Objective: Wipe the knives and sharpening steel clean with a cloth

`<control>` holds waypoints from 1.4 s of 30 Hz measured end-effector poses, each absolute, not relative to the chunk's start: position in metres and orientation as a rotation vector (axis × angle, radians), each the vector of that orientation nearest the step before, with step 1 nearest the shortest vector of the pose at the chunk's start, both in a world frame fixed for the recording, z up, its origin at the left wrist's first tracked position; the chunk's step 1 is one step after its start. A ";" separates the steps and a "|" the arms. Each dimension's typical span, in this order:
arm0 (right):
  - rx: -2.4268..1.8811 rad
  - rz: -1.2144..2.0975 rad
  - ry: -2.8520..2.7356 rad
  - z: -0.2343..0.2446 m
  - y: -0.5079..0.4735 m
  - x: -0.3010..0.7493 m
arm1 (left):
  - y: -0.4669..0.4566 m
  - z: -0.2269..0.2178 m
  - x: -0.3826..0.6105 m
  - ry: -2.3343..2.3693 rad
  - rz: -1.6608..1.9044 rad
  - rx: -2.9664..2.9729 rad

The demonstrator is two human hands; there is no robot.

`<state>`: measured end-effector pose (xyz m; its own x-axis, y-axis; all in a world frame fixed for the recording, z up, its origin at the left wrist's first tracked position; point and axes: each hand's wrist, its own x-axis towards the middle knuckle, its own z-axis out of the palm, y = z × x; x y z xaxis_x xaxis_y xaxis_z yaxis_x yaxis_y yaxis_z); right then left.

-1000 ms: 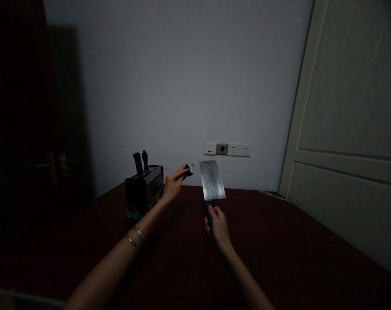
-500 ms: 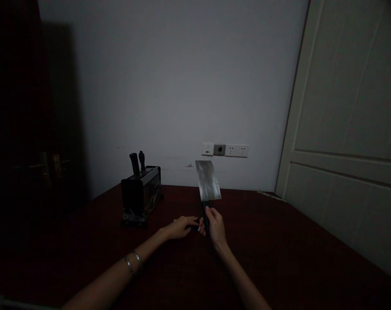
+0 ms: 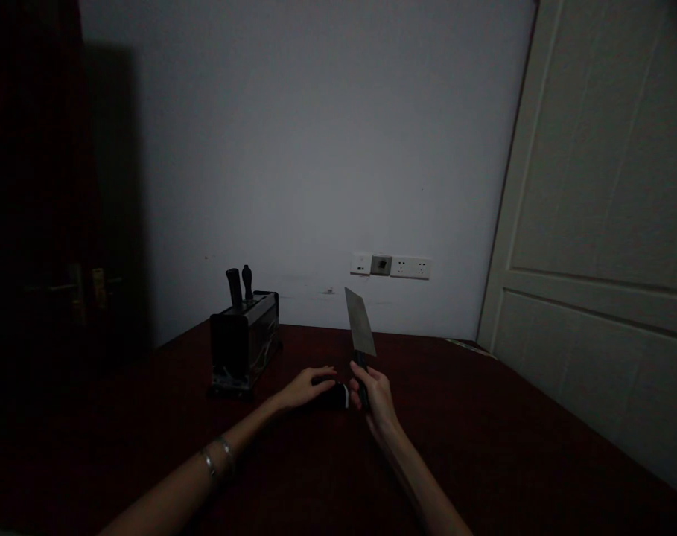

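My right hand (image 3: 374, 396) grips the dark handle of a steel cleaver (image 3: 360, 323), whose broad blade points up and away over the dark red table (image 3: 483, 439). My left hand (image 3: 304, 387) rests low on the table just left of it, fingers laid over a small dark object with a white end (image 3: 334, 394). That object lies close to the cleaver's handle. Thin bracelets circle my left wrist.
A dark knife block (image 3: 243, 344) with two black handles sticking up stands at the back left of the table. A row of wall sockets (image 3: 391, 265) sits on the pale wall behind. A white door (image 3: 600, 223) fills the right side.
My left hand dropped from beside the blade's tip to the table near the handle, carrying the small dark object. The cleaver blade has turned more edge-on.
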<state>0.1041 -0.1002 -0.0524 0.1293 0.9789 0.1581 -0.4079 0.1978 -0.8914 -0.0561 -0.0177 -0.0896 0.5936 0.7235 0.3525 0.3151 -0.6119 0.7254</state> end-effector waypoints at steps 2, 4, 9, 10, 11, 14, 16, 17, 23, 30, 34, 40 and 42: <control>-0.773 1.240 -0.877 -0.046 -0.102 0.104 | -0.012 -0.089 -0.059 0.873 0.926 2.140; -0.746 1.314 -0.842 -0.038 -0.105 0.105 | -0.008 -0.086 -0.063 0.903 0.965 2.077; -0.812 1.511 -0.695 -0.010 -0.115 0.114 | -0.007 -0.067 -0.069 0.901 1.038 1.964; -0.830 1.539 -0.676 -0.004 -0.118 0.117 | -0.008 -0.062 -0.069 0.903 1.059 1.952; -0.839 1.569 -0.670 0.002 -0.120 0.119 | -0.010 -0.056 -0.070 0.910 1.082 1.944; -0.792 1.678 -0.708 0.019 -0.126 0.125 | -0.016 -0.038 -0.070 0.905 1.163 1.948; -0.748 1.740 -0.719 0.029 -0.131 0.127 | -0.021 -0.026 -0.070 0.871 1.197 1.973; -0.730 1.761 -0.717 0.033 -0.133 0.128 | -0.024 -0.020 -0.070 0.858 1.215 1.996; -0.666 1.824 -0.706 0.043 -0.139 0.127 | -0.061 0.018 -0.066 0.766 1.483 2.270; -0.673 1.883 -0.755 0.036 -0.137 0.122 | -0.094 0.036 -0.045 0.196 1.259 2.819; -0.677 1.891 -0.748 0.034 -0.137 0.118 | -0.090 0.031 -0.034 0.173 1.193 2.823; -0.726 1.831 -0.737 0.030 -0.135 0.112 | -0.086 0.025 -0.024 0.105 1.163 2.790; -0.723 1.821 -0.717 0.030 -0.136 0.111 | -0.086 0.027 -0.024 0.082 1.161 2.777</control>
